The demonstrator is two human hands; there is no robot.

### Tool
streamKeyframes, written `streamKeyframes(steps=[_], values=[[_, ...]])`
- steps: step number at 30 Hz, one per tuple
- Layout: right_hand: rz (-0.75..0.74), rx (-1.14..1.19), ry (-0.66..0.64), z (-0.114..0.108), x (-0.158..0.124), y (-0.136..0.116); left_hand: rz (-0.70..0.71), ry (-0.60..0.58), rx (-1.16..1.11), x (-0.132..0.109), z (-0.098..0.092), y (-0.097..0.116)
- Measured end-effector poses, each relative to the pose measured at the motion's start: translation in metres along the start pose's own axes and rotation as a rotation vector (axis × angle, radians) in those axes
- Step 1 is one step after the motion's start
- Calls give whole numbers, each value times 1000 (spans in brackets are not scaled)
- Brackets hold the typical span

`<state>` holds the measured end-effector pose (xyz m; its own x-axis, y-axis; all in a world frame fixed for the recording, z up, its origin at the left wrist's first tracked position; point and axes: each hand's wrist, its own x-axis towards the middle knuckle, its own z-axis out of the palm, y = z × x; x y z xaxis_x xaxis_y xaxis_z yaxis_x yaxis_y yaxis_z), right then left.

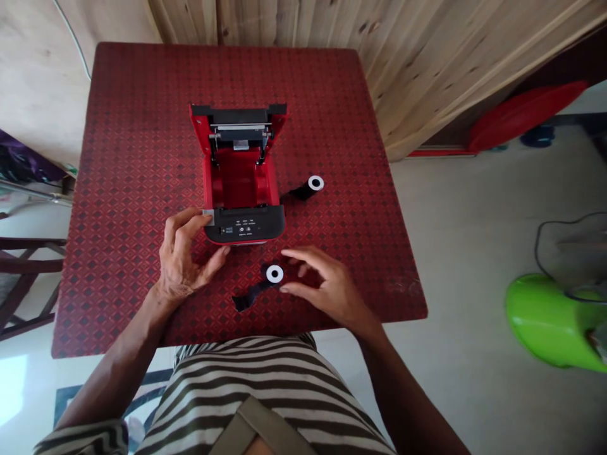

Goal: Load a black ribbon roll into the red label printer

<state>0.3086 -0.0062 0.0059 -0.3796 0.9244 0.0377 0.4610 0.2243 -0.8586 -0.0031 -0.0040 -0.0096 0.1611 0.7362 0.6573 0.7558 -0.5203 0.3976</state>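
A red and black receipt printer [244, 224] sits on the table with its lid [238, 120] raised, and its red paper bay shows no roll inside. My left hand [183, 256] rests at the printer's front left corner, fingertips on the grey latch button, thumb stretched along the front. My right hand [327, 281] is open just right of a small roll of ribbon or film [274, 273], fingers apart around its side; contact is hard to tell. A dark strip trails from that roll to the left. Right of the printer lies a second similar roll [315, 183] with dark film.
The table [142, 82] has a red diamond-patterned top and meets a wooden wall [303, 22] at the back. A dark wooden chair [28, 272] stands at the left. On the floor at the right is a green plastic container [545, 319]; a red object [526, 117] lies beyond.
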Motion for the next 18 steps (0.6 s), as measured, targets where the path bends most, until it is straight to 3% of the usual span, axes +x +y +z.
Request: streamKeyframes(steps=[5, 7, 10, 13, 15, 18], values=[[-131, 1, 25, 36, 1, 3, 1, 13, 6, 0, 1, 0], [-156, 20, -8, 29, 5, -6, -3, 9, 5, -1, 1, 0], [-193, 18, -76, -3, 18, -38, -8, 2, 0, -3, 1, -1], [-323, -108, -39, -30, 47, -72, -12, -3, 5, -4, 1, -1], [-450, -263, 18, -33, 75, -84, -16, -5, 11, -4, 1, 0], [-510, -464, -37, -17, 118, -88, -19, -2, 5, -4, 1, 0]])
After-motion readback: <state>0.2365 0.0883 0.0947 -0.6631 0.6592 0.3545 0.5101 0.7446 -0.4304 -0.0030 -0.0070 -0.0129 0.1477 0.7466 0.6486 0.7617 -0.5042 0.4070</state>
